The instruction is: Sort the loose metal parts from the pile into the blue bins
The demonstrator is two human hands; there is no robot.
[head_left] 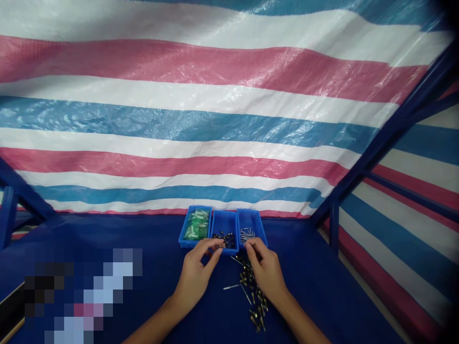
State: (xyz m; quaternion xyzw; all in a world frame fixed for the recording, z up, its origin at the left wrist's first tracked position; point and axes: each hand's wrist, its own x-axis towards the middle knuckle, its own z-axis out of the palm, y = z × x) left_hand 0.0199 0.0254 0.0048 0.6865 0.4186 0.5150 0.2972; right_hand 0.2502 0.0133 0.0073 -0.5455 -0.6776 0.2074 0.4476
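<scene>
**Both hands curled at the small blue bins**

The left hand (196, 272), fingers drawn together, sits at the front rim of a middle blue plastic bin (224, 212) of small black parts (224, 238). The right hand (267, 272), also curled, is just below a blue plastic bin (251, 211) of thin steel pins (247, 234). Whether either hand grips anything, I cannot tell. Loose black-and-metal pins (254, 298) lie scattered on the dark blue table covering (315, 286), near the right hand. Beyond the left hand stands a blue plastic bin (195, 207) of green parts (196, 224).
</scene>
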